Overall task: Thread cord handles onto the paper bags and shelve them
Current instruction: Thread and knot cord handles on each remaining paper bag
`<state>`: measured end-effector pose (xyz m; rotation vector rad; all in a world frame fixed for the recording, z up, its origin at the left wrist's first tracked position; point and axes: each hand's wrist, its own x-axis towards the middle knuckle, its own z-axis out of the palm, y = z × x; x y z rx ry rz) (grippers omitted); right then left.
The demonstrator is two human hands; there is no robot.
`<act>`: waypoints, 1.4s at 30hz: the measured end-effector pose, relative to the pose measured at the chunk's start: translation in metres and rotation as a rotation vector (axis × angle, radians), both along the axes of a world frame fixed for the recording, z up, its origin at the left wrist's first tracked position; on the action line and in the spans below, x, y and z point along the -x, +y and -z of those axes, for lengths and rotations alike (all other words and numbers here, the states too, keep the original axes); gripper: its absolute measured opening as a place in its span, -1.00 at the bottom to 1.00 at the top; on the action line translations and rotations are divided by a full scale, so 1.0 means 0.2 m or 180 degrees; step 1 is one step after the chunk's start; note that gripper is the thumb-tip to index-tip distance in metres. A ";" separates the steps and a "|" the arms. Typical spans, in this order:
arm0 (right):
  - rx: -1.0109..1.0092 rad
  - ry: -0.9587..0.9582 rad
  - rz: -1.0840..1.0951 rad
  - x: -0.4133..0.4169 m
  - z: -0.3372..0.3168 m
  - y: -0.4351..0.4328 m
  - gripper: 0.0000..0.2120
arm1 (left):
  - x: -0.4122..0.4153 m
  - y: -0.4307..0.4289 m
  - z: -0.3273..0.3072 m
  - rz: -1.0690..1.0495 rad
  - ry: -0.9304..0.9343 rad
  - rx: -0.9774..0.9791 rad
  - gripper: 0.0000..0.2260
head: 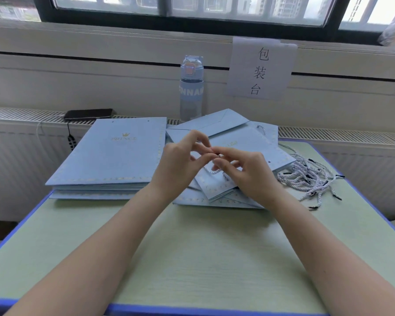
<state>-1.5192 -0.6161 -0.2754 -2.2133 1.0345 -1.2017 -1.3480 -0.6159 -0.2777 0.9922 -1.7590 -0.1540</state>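
Both hands meet above a small light-blue paper bag (244,144) that lies on a loose heap of similar bags. My left hand (180,165) and my right hand (244,172) pinch the dark tip of a white twisted cord (215,172) between fingertips; the cord loops down under my right hand onto the bag. A neat stack of larger blue bags (110,156) with a gold crown print lies to the left. A pile of loose white cords (310,179) with black tips lies at the right.
The pale green table (192,247) has a blue edge. A clear water bottle (191,87) stands behind the bags. A black phone (88,114) with a cable rests on the radiator ledge at left. A paper sign (260,69) hangs on the wall.
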 end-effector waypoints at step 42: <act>-0.0020 0.0222 0.0778 0.24 -0.07 -0.09 -0.75 | -0.08 0.03 -0.06 0.0671 -0.1207 -0.0451 -0.75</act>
